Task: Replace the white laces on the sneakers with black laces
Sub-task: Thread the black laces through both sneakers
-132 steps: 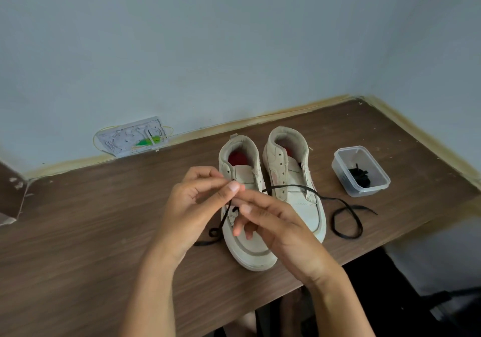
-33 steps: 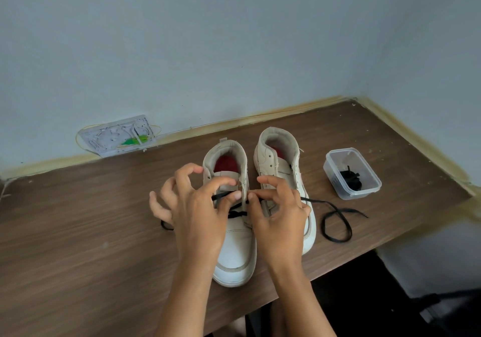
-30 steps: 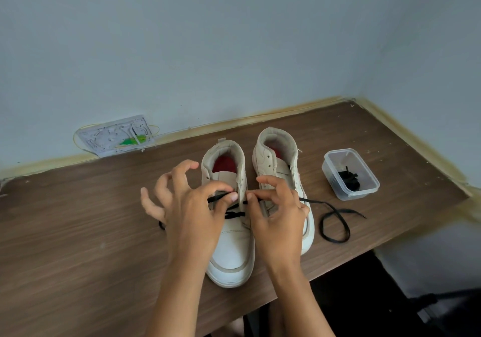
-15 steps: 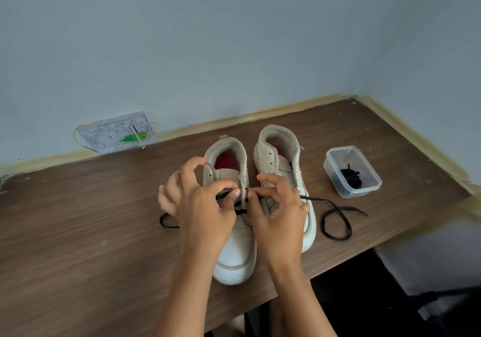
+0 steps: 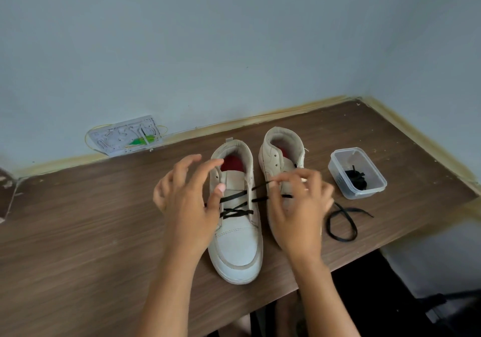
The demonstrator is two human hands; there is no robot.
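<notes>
Black lace (image 5: 235, 206), limp, light and slack, half-threaded across left sneaker (image 5: 235, 222) on tabletop (image 5: 78, 232): right hand (image 5: 296, 206) fingers pinch one end, left hand (image 5: 187, 198) fingers spread, thumb on eyelet row; best gripped by its stiff tip.

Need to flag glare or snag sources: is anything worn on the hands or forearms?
Nothing worn shows: left hand and right hand are bare, no gloves, rings or watch. Both forearms are bare down to the frame's edge, no sleeves. The right hand is motion-blurred, so small details there are uncertain.
</notes>
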